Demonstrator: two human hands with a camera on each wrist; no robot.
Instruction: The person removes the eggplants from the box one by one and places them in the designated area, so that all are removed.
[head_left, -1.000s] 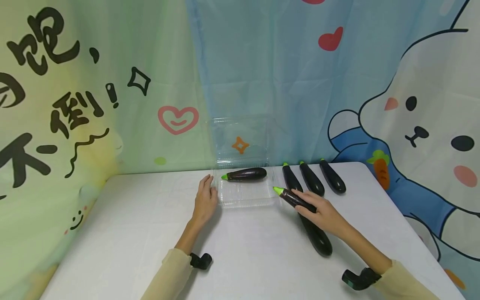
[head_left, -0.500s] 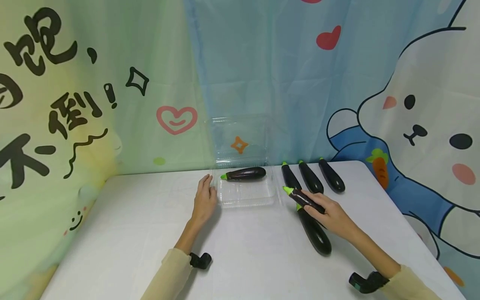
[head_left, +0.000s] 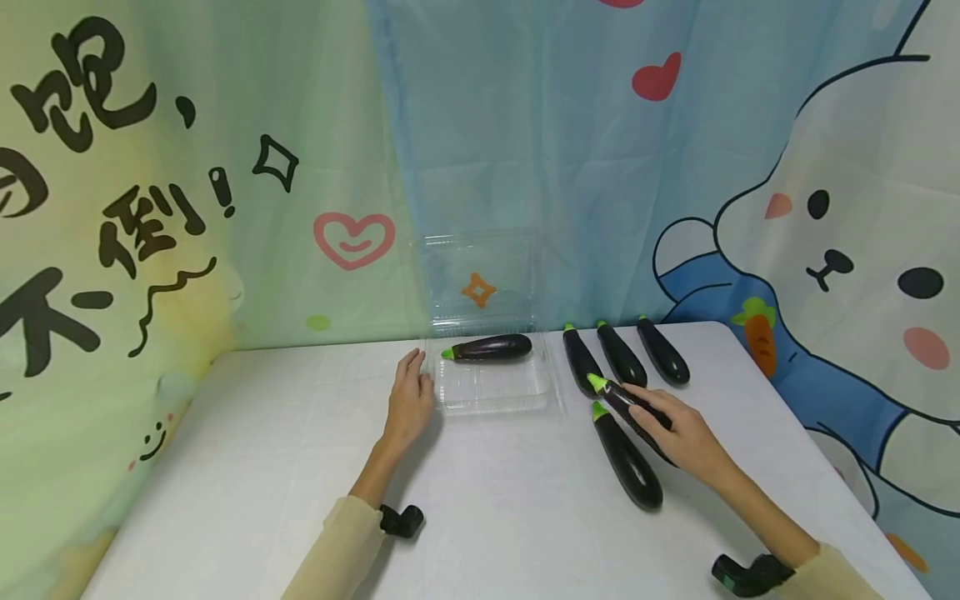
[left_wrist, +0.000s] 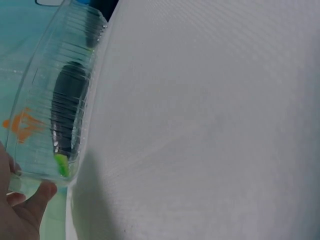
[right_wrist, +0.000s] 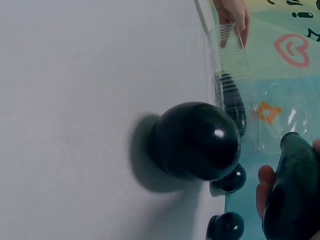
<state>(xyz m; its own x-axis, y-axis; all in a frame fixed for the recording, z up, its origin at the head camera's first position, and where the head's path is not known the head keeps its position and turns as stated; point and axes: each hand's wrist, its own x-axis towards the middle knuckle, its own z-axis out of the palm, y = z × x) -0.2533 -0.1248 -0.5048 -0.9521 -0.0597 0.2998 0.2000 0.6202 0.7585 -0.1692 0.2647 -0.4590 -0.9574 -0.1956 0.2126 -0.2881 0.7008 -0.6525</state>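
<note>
In the head view, my right hand (head_left: 686,433) grips an eggplant (head_left: 621,402) by its dark body, the green tip pointing left toward the container. Just below it, another eggplant (head_left: 628,462) lies on the table; this one looms large and round in the right wrist view. My left hand (head_left: 411,400) holds the left end of a clear plastic container (head_left: 491,402), thumb and fingers at its rim in the left wrist view. Inside the container one eggplant (head_left: 491,347) lies sideways along the back, green end to the left. The container's lid (head_left: 480,258) stands raised.
Three eggplants, a left one (head_left: 579,354), a middle one (head_left: 622,354) and a right one (head_left: 663,350), lie at the back right of the white table (head_left: 300,467). A printed curtain (head_left: 465,125) hangs right behind the table's back edge.
My right hand has moved right and slightly toward me with its eggplant, away from the container, baring the green tip of the eggplant below. The left hand and container have stayed put.
</note>
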